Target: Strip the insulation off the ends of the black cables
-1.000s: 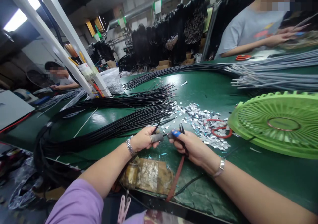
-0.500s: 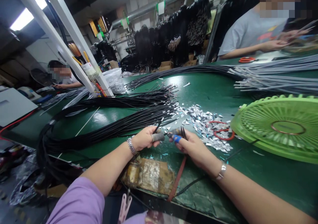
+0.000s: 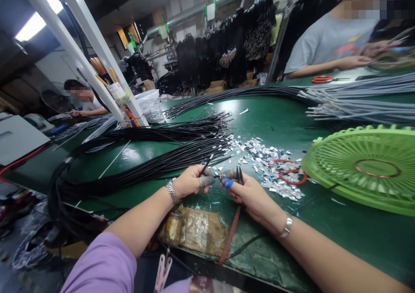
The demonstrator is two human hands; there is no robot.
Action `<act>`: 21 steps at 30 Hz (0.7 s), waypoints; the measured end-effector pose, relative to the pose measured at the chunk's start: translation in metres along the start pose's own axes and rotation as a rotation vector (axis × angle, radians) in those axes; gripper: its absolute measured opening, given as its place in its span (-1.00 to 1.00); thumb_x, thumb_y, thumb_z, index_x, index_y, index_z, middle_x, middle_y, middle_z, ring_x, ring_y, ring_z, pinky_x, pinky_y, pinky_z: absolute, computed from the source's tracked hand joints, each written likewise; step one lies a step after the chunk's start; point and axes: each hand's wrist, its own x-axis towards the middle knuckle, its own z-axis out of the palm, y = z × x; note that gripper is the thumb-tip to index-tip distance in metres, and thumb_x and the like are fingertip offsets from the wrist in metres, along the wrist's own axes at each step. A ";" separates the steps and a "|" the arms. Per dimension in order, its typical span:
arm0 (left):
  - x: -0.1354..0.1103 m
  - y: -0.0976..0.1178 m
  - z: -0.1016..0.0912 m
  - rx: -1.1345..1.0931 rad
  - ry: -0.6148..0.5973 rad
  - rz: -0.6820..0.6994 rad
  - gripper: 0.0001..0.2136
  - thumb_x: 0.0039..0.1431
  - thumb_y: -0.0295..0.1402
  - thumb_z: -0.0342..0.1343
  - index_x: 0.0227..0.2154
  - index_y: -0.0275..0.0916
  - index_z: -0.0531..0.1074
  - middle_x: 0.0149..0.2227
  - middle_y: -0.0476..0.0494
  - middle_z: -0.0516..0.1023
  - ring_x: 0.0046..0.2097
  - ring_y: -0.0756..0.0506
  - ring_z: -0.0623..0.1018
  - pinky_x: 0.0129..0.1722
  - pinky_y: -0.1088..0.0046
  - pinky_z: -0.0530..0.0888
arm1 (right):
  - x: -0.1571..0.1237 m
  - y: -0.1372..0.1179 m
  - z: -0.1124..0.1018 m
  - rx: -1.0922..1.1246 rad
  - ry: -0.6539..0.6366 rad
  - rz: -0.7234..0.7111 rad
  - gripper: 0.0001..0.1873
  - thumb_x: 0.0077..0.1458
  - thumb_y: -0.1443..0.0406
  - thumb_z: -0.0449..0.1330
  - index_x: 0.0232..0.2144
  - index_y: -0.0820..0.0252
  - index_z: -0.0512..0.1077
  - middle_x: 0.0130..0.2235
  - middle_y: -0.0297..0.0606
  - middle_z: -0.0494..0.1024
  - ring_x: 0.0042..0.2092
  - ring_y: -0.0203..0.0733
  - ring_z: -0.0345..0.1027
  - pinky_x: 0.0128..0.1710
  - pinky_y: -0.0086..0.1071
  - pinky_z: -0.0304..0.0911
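My left hand (image 3: 192, 181), a grey cover on its thumb, is closed around a black cable (image 3: 205, 166) close to its end. Facing it, my right hand (image 3: 241, 189) pinches at the cable's end with thumb and forefinger, blue tape round one finger. A dark tool with two pointed tips (image 3: 239, 174) sticks up from my right hand; its kind cannot be made out. The fingertips of both hands nearly meet, and the cable end between them is mostly hidden. Behind my left hand lies a bundle of black cables (image 3: 168, 159).
Silvery foil scraps (image 3: 266, 163) and red-handled scissors (image 3: 293, 176) lie beyond my right hand. A green fan (image 3: 366, 167) stands at right. Grey cables (image 3: 353, 104) lie farther back. A tape-covered block (image 3: 201, 230) sits at the near edge. Two people work across the table.
My right hand's fingers have shifted slightly at the cable end, and the pointed tool has turned a little. My left hand stays almost where it was.
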 end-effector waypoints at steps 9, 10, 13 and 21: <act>0.000 -0.002 0.000 0.020 -0.054 0.004 -0.59 -0.10 -0.02 0.22 -0.46 -0.31 0.33 -0.67 0.09 0.36 -0.75 0.17 0.13 -0.76 0.62 0.03 | 0.000 0.002 0.001 -0.006 -0.030 0.039 -0.64 -0.35 0.16 0.38 -0.55 0.18 0.31 -0.66 -0.53 0.18 -0.63 -0.47 -0.09 -0.68 -0.54 -0.22; 0.001 -0.002 0.000 0.021 -0.063 0.003 -0.59 -0.10 -0.02 0.22 -0.46 -0.31 0.33 -0.68 0.09 0.36 -0.75 0.17 0.13 -0.76 0.62 0.03 | 0.000 0.003 0.001 -0.034 -0.052 0.044 -0.66 -0.34 0.18 0.37 -0.56 0.18 0.31 -0.67 -0.53 0.18 -0.63 -0.47 -0.10 -0.68 -0.54 -0.22; 0.001 -0.002 -0.001 0.005 -0.062 0.010 -0.61 -0.10 -0.04 0.21 -0.46 -0.30 0.31 -0.68 0.10 0.35 -0.74 0.17 0.13 -0.76 0.62 0.03 | 0.001 0.002 0.000 -0.139 -0.097 0.006 -0.74 -0.34 0.23 0.35 -0.58 0.19 0.35 -0.67 -0.52 0.17 -0.63 -0.46 -0.11 -0.68 -0.52 -0.21; -0.001 0.002 -0.003 0.018 -0.035 -0.016 -0.64 -0.10 -0.08 0.21 -0.45 -0.29 0.30 -0.70 0.13 0.32 -0.74 0.17 0.11 -0.75 0.63 0.02 | 0.001 -0.009 -0.007 -0.008 -0.001 -0.048 -0.71 -0.25 0.16 0.29 -0.47 0.19 0.37 -0.65 -0.47 0.25 -0.62 -0.42 -0.05 -0.69 -0.50 -0.22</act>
